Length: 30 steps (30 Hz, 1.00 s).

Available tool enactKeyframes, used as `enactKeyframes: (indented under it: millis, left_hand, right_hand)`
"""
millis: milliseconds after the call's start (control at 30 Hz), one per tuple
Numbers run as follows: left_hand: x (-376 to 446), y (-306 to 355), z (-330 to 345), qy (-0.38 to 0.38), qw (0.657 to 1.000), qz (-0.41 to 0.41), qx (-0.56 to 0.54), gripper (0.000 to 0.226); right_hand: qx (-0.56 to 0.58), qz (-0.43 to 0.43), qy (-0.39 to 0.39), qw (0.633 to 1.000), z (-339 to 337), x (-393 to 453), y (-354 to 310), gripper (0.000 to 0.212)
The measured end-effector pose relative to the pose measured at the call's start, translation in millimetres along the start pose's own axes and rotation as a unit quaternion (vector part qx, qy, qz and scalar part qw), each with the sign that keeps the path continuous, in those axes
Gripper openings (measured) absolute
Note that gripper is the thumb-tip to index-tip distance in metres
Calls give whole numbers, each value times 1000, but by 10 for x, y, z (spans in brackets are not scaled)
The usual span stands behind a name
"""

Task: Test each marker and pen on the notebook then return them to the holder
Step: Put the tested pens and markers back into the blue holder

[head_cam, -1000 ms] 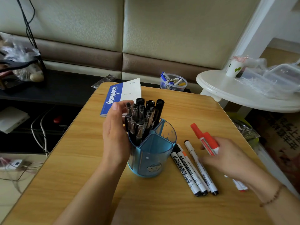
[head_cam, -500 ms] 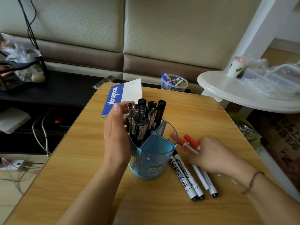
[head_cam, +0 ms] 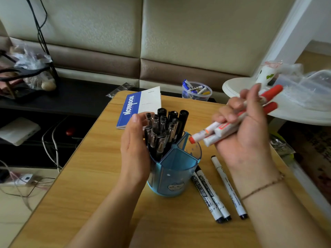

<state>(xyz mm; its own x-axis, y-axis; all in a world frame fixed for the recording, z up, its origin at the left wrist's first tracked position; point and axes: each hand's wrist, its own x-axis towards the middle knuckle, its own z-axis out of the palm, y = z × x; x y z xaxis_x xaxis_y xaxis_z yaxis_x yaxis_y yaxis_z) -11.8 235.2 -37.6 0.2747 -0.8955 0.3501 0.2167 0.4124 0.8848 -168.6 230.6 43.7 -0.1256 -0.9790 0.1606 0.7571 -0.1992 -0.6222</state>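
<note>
A blue pen holder [head_cam: 174, 170] stands mid-table, one compartment packed with several black pens [head_cam: 163, 130]. My left hand [head_cam: 136, 147] curls round its left side and touches the pens. My right hand [head_cam: 245, 129] is raised to the right of the holder and grips red-capped markers [head_cam: 216, 130], their butt ends pointing down-left over the holder's rim. Three black-capped markers [head_cam: 217, 191] lie on the table to the holder's right. A closed blue-and-white notebook [head_cam: 141, 105] lies at the table's far side.
The wooden table [head_cam: 86, 169] has its left edge near a dark shelf with cables. A clear cup of small markers [head_cam: 196, 91] sits behind the table. A white round table [head_cam: 290, 111] with plastic boxes stands at right.
My right hand picked the red-capped markers up off the table and raised them toward the holder's rim. My left hand stayed on the holder.
</note>
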Motion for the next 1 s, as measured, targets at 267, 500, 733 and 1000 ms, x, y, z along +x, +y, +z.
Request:
enactKeyframes:
  millis: [267, 500, 733, 1000]
  left_hand:
    - [21, -47, -11, 5, 1000, -11, 8, 67]
    - [14, -7, 0, -4, 1000, -4, -5, 56]
    - [7, 4, -12, 14, 1000, -9, 6, 54]
    - [1, 18, -18, 28, 999, -12, 16, 50]
  right_hand:
    - [-349, -117, -138, 919, -41, -38, 237, 21]
    - [-440, -66, -177, 878, -119, -133, 164, 36]
    - [-809, 17, -15, 587, -646, -195, -216, 77]
    - [-865, 90, -146, 471, -753, -593, 173, 96]
